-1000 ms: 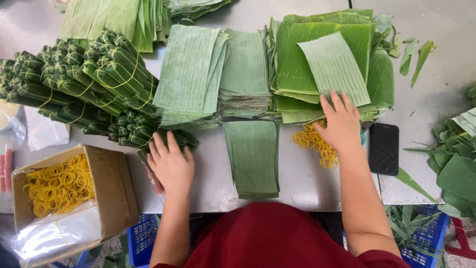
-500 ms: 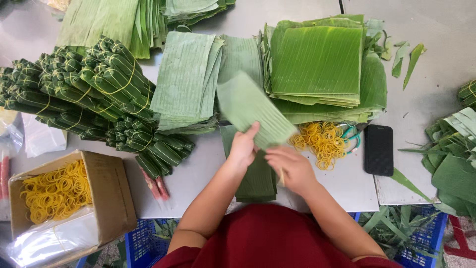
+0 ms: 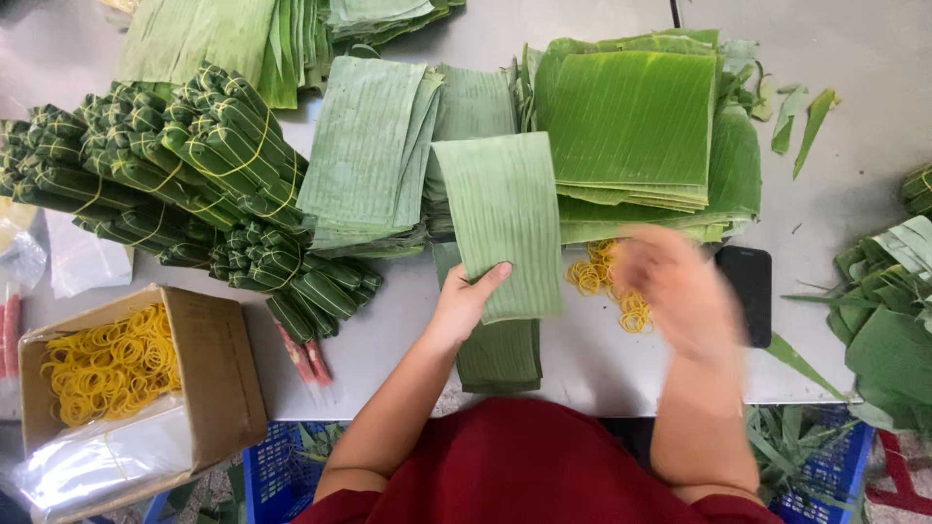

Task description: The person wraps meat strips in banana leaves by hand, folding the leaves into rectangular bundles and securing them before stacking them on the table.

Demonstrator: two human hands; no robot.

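The right hand (image 3: 680,291) has left the banana-leaf strip (image 3: 505,223), blurred, grip unclear, above yellow rubber bands (image 3: 597,277); the left hand (image 3: 464,303) alone pinches the strip's lower edge.

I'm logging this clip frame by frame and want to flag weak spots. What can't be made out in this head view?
- Right hand: smeared by motion blur, so its fingers and whether it holds anything are unclear.
- Yellow rubber bands on the table: partly hidden behind that blurred hand.
- Dark leaf pile: top covered by the pale leaf in the left hand.
- Cardboard box: near corner cut off by the bottom edge.
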